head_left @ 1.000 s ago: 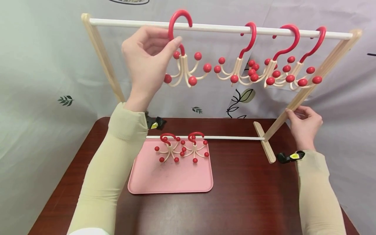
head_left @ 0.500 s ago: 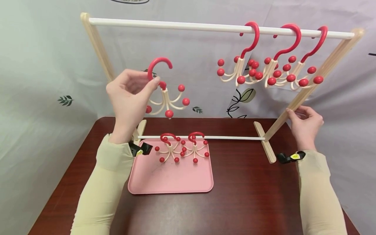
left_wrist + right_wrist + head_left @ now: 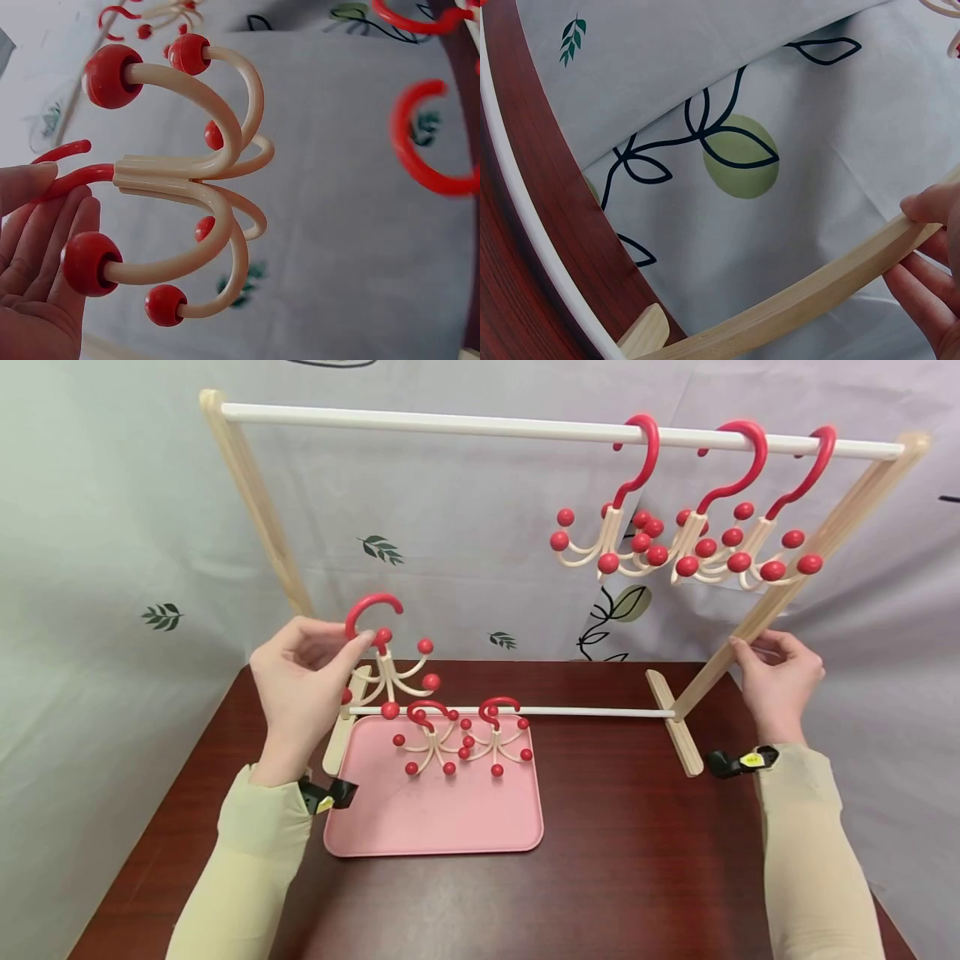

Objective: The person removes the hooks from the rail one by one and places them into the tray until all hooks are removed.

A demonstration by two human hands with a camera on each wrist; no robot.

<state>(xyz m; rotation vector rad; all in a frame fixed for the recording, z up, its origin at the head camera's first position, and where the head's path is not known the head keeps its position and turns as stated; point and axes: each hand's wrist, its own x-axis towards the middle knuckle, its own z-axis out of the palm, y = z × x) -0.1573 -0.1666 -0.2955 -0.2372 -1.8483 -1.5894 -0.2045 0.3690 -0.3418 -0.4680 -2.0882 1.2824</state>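
Observation:
My left hand (image 3: 303, 685) pinches the red hook of a multi-arm hanger (image 3: 386, 670) between thumb and fingers, above the back left of the pink tray (image 3: 450, 822). In the left wrist view this hanger (image 3: 172, 169) shows cream curved arms tipped with red balls. Two similar hangers, one on the left (image 3: 432, 743) and one on the right (image 3: 496, 743), lie on the tray. Three more hang from the rack's white top rod (image 3: 420, 422), toward its right end. Low on the rack's right wooden post (image 3: 780, 597), my right hand (image 3: 780, 681) grips the wood.
The rack's wooden feet, such as the right foot (image 3: 675, 724), stand on the dark red-brown table (image 3: 615, 860). A white lower rod (image 3: 600, 712) runs behind the tray. Behind everything hangs a pale cloth (image 3: 465, 527) with leaf prints.
My left hand has brought the pinched hanger down and to the left, from the top rod to just above the tray's back. The right hand keeps its place on the post.

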